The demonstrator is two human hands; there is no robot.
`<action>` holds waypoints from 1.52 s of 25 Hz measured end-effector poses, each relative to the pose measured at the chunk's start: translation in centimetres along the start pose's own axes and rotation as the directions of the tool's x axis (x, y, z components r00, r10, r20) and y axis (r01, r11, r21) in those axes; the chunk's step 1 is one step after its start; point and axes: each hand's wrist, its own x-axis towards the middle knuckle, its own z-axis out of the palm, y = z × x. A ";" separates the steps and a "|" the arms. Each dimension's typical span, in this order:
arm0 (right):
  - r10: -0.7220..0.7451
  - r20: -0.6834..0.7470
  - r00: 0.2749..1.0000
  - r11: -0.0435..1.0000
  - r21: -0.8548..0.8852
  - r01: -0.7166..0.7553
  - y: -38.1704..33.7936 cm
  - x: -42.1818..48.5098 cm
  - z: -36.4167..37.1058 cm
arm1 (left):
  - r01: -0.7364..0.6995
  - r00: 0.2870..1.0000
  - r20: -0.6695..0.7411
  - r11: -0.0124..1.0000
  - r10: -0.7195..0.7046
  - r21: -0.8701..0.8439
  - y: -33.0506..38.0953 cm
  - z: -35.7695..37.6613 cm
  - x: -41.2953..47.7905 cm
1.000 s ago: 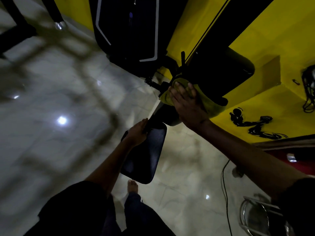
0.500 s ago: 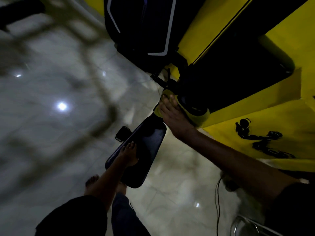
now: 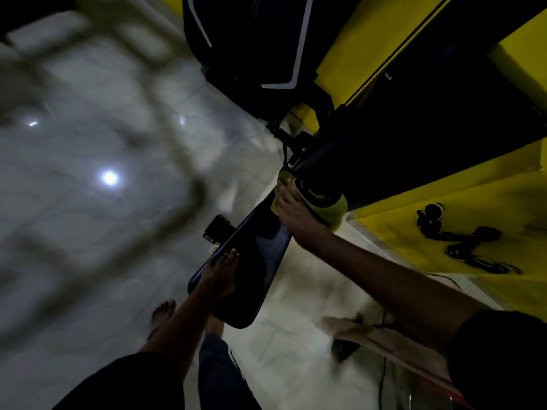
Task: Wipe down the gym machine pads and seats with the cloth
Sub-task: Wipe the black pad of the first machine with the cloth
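Observation:
A black padded seat [image 3: 260,261] of the gym machine slants down toward me in the middle of the view. My left hand [image 3: 222,273] lies flat on its left edge with straight fingers. Above it a long black back pad [image 3: 414,152] runs up to the right. My right hand [image 3: 291,210] presses a yellow cloth [image 3: 331,207] against the lower end of that back pad, where it meets the seat. The fingers spread over the cloth; part of the cloth wraps round the pad's end.
A yellow wall [image 3: 461,226] with black markings stands at the right. A dark machine housing with white stripes [image 3: 251,39] is at the top. My bare feet [image 3: 161,316] stand on glossy pale floor tiles [image 3: 88,202]. A black cable [image 3: 383,377] trails at lower right.
My left hand slid down from the seat's top end to its left edge. My right hand and the cloth stayed at the pad's lower end. The camera shifted closer and lower.

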 end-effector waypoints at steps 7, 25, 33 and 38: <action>-0.083 0.083 0.993 0.988 -0.122 0.093 0.7 -4.3 -0.2 | -0.038 0.999 0.018 0.998 0.037 0.048 -0.2 -0.9 -0.8; 0.007 -0.020 1.000 0.920 0.391 0.001 -3.8 1.4 4.0 | 0.050 0.998 0.035 0.998 -0.051 0.028 0.6 -0.9 0.0; 0.263 -0.193 0.945 0.829 0.546 -0.120 -3.0 -5.8 5.8 | -0.143 0.816 -0.442 0.611 -0.373 -0.779 2.7 -11.4 2.2; 0.579 -0.197 0.791 0.634 0.719 -0.285 -4.5 -7.3 6.4 | -0.556 0.698 -0.697 0.487 -0.165 -0.673 7.6 -22.5 0.0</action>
